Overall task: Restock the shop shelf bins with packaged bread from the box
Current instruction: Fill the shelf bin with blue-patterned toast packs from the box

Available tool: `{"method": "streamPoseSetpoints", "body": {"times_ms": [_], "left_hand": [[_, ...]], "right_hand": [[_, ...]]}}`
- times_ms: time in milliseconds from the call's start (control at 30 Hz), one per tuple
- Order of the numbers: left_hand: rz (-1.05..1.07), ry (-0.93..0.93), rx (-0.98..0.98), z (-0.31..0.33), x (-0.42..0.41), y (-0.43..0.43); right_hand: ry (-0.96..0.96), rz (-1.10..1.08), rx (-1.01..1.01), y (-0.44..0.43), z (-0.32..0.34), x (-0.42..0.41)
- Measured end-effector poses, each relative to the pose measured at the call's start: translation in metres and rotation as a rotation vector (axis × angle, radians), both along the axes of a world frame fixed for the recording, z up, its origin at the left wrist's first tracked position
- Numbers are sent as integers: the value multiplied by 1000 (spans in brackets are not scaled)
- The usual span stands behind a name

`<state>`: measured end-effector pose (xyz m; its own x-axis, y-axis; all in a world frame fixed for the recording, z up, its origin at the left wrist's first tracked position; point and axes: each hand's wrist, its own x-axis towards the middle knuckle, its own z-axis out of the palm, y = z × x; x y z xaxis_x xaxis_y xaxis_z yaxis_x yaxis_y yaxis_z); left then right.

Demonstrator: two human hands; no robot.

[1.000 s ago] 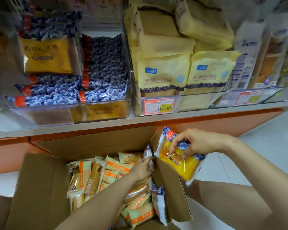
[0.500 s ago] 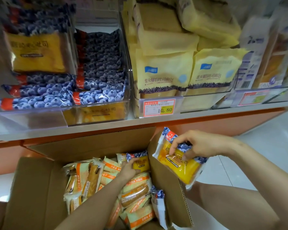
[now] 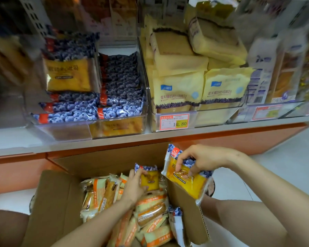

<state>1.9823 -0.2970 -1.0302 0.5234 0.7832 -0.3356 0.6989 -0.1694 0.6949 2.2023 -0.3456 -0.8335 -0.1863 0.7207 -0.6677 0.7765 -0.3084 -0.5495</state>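
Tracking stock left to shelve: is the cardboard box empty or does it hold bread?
Not empty: orange-striped packs crowd the cardboard box, and the left hand grips a blueberry pack.

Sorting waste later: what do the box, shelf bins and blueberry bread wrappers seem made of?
Box: matte brown corrugated cardboard; fluting shows along a flap edge. Shelf bin: clear glossy rigid plastic; packets show through. Blueberry bread packet: probably thin printed plastic film; shiny, crinkled.
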Motion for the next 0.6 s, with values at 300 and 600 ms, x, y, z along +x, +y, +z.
{"method": "streamPoseSetpoints", "body": {"times_ms": [300,600], "left_hand": [[-307,82,123,126,-56,28],[-225,-280,168,244,-133,36]], "right_hand": [[103,33,242,3,48,-37],[386,-137,547,-5,112,-55]]}}
